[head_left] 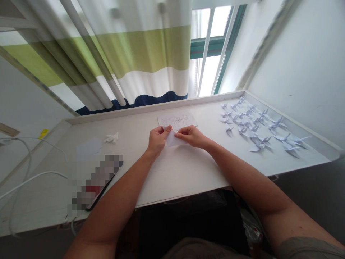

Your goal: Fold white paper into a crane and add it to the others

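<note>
Between my two hands is a small piece of white folded paper point(173, 139), held just above the white desk. My left hand point(158, 138) pinches its left edge with the thumb on top. My right hand point(192, 136) grips the paper's upper right side between thumb and fingers. Right behind the hands lies a sheet with drawn lines point(178, 120), partly covered by them. Many folded white paper cranes point(254, 124) stand grouped on the right side of the desk.
A crumpled white tissue point(111, 138) and pale paper sheets point(88, 147) lie to the left. A phone-like flat object point(98, 183), blurred out, rests near my left forearm. White cables point(35, 183) cross the left end. A raised rim point(151, 107) borders the desk's back.
</note>
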The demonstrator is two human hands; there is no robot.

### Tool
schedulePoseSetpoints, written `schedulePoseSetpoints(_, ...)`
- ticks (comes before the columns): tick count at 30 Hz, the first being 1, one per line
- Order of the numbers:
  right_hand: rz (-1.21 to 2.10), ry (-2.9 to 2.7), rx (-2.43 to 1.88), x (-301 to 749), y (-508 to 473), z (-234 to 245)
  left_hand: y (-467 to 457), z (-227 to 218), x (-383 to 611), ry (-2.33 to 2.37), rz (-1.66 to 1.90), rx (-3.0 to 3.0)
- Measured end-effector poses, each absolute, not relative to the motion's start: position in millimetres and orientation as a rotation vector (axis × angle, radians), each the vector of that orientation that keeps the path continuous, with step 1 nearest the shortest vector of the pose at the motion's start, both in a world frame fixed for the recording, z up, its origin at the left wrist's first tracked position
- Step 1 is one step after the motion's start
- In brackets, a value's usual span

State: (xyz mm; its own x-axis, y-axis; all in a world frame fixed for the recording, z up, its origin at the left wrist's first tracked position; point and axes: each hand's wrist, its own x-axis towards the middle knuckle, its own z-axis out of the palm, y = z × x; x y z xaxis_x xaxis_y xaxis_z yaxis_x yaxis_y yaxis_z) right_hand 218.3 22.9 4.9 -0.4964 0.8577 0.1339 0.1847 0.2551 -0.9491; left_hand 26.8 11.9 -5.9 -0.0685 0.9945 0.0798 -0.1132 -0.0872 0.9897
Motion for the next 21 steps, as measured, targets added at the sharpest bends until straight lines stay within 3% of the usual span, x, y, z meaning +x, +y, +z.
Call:
schedulePoseSetpoints(8,1.19,-1.724,-0.967,216.4,23.3,0.1,6.7,0.6,24.4,0.961,1.097,1.081)
schedulePoseSetpoints(17,1.38,-1.733,-0.922,215.4,24.2,0.1,11.9,0.9,26.5,1.082,1.387,1.058)
schedulePoseSetpoints(21,1.314,-1.808,-0.963,217.8,23.8,2.5,14.1,4.1,27.7,1.097,1.537,0.951)
